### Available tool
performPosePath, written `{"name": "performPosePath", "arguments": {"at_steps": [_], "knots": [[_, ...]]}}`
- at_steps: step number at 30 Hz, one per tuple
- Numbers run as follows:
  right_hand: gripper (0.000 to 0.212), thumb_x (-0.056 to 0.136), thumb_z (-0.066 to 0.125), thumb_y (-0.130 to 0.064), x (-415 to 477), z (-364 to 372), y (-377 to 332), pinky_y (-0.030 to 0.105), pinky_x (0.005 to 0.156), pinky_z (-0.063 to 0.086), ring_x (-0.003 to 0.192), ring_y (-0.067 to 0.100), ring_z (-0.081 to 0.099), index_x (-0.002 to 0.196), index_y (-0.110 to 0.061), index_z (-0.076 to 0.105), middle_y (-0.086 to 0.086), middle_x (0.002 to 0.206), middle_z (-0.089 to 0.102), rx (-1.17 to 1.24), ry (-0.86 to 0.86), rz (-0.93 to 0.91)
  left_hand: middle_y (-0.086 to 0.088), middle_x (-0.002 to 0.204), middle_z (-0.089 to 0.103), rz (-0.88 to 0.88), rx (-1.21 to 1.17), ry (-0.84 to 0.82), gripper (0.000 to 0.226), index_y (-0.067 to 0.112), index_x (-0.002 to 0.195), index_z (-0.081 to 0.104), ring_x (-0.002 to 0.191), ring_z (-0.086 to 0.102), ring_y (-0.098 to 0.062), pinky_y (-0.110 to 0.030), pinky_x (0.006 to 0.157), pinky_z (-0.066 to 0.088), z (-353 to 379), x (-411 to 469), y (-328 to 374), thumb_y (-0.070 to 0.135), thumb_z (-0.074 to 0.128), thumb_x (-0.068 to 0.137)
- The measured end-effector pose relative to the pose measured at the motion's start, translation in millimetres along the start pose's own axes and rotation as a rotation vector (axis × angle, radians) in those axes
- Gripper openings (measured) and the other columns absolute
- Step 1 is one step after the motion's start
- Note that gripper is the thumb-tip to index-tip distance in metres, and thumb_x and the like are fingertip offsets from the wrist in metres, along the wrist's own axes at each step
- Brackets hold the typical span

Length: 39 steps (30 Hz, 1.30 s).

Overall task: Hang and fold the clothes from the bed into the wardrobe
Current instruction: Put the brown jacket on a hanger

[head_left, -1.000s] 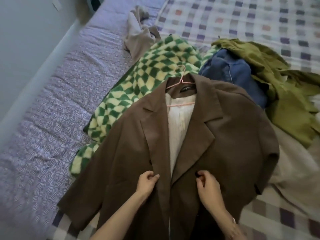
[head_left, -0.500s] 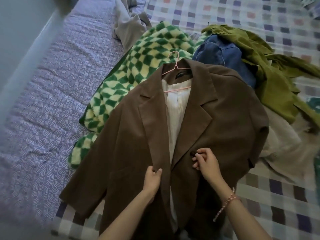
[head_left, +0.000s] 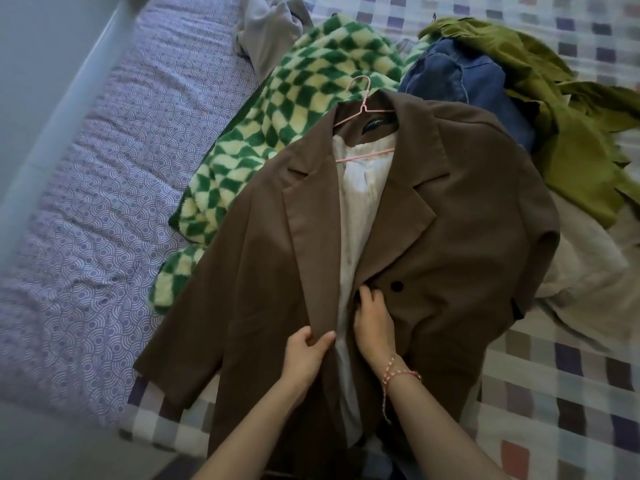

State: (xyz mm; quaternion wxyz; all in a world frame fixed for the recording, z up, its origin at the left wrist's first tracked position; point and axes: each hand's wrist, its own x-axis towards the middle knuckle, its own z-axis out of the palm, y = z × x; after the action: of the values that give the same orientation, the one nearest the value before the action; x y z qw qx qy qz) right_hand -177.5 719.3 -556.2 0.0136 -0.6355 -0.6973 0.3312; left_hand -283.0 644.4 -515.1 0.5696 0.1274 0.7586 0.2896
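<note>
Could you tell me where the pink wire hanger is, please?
Head view, upper centre: the pink wire hanger sits in the collar of the brown blazer, its hook over the green-and-cream checked fleece, left of the blue denim garment.

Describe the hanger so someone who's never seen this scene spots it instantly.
On the bed, a big brown blazer lies face-up over the pile of clothes. At its collar sits a thin pink wire hanger, tucked inside the shoulders, with its hook poking out over the green-and-yellow checked fleece. It is the only thin wire shape among the soft garments.
</note>
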Motion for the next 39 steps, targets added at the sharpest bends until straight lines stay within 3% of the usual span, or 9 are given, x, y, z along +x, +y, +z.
{"name": "performPosePath", "arguments": {"at_steps": [4, 9, 14, 17, 22, 27, 31, 34, 39], "knots": [[0.034, 0.098, 0.034, -0.011, 16, 2, -6, 0.035, 0.086, 0.044, 0.114, 0.027, 0.046, 0.132, -0.013, 0.039, 0.013, 0.129, 0.04, -0.265, -0.078, -0.086, -0.013, 0.125, 0.058, -0.04, 0.034, 0.02, 0.04, 0.005, 0.13, 0.049, 0.114, 0.056, -0.024, -0.04, 0.098, 0.046, 0, -5, 3, 0.024, 0.052, 0.094], [0.029, 0.097, 0.034, -0.01, 28, -10, -3, 0.037, 0.089, 0.042, 0.114, 0.029, 0.048, 0.12, -0.008, 0.051, 0.013, 0.127, 0.046, -0.469, -0.271, -0.256, -0.001, 0.098, 0.059, -0.03, 0.05, 0.05, 0.013, 0.015, 0.097, 0.056, 0.08, 0.054, -0.007, -0.021, 0.068, 0.044, 1, -13, -6, 0.019, 0.043, 0.099], [0.04, 0.094, 0.041, -0.017, -1, -8, 13, 0.037, 0.094, 0.04, 0.114, 0.028, 0.05, 0.133, -0.011, 0.041, 0.011, 0.132, 0.048, -0.385, -0.314, -0.402, -0.002, 0.091, 0.057, -0.007, 0.012, 0.162, 0.02, 0.016, 0.091, 0.053, 0.079, 0.052, -0.008, -0.019, 0.065, 0.04, -3, -15, -17, 0.024, 0.037, 0.1], [0.062, 0.075, 0.07, -0.023, -25, 4, 16, 0.042, 0.099, 0.042, 0.116, 0.027, 0.056, 0.133, -0.01, 0.051, 0.009, 0.135, 0.052, -0.442, -0.239, -0.49, -0.005, 0.084, 0.058, 0.03, 0.017, 0.158, 0.026, 0.008, 0.095, 0.056, 0.074, 0.054, -0.012, -0.023, 0.064, 0.042, -1, -16, -22, 0.028, 0.04, 0.099], [0.048, 0.09, 0.049, -0.013, -3, -2, -4, 0.041, 0.116, 0.002, 0.143, 0.025, 0.018, 0.138, -0.013, 0.041, 0.009, 0.152, 0.026, -0.28, -0.077, -0.401, 0.001, 0.073, 0.057, 0.033, 0.0, 0.103, 0.023, 0.011, 0.084, 0.058, 0.067, 0.054, -0.008, -0.02, 0.059, 0.041, 0, -21, -23, 0.032, 0.052, 0.093], [0.045, 0.091, 0.047, -0.01, 44, -30, -9, 0.037, 0.103, 0.031, 0.125, 0.029, 0.042, 0.136, -0.013, 0.042, 0.01, 0.138, 0.045, -0.184, -0.023, -0.278, 0.002, 0.121, 0.058, -0.039, 0.055, -0.036, 0.039, 0.013, 0.122, 0.054, 0.108, 0.054, -0.011, -0.024, 0.089, 0.045, -6, -22, -23, 0.028, 0.063, 0.087], [0.032, 0.091, 0.05, -0.005, 49, -51, -1, 0.034, 0.098, 0.043, 0.113, 0.026, 0.055, 0.12, -0.011, 0.061, 0.01, 0.121, 0.061, 0.104, -0.104, -0.237, 0.002, 0.11, 0.063, -0.044, 0.069, -0.107, 0.019, 0.02, 0.107, 0.059, 0.095, 0.058, -0.005, -0.016, 0.073, 0.047, -7, -20, -21, 0.022, 0.061, 0.088], [0.029, 0.087, 0.055, -0.007, 29, -57, 31, 0.036, 0.092, 0.039, 0.106, 0.029, 0.051, 0.115, -0.01, 0.062, 0.011, 0.113, 0.057, -0.1, 0.137, -0.134, 0.005, 0.104, 0.062, -0.049, 0.102, -0.11, 0.017, 0.021, 0.105, 0.058, 0.096, 0.059, -0.008, -0.018, 0.076, 0.048, -4, -19, -20, 0.026, 0.06, 0.089], [0.041, 0.094, 0.051, -0.025, 7, -51, 51, 0.033, 0.086, 0.041, 0.103, 0.025, 0.05, 0.132, -0.014, 0.046, 0.01, 0.116, 0.048, -0.225, 0.032, -0.133, -0.001, 0.103, 0.066, -0.06, 0.111, -0.111, 0.018, 0.018, 0.099, 0.062, 0.095, 0.062, -0.011, -0.026, 0.084, 0.051, 4, -21, -23, 0.033, 0.06, 0.088]]}}
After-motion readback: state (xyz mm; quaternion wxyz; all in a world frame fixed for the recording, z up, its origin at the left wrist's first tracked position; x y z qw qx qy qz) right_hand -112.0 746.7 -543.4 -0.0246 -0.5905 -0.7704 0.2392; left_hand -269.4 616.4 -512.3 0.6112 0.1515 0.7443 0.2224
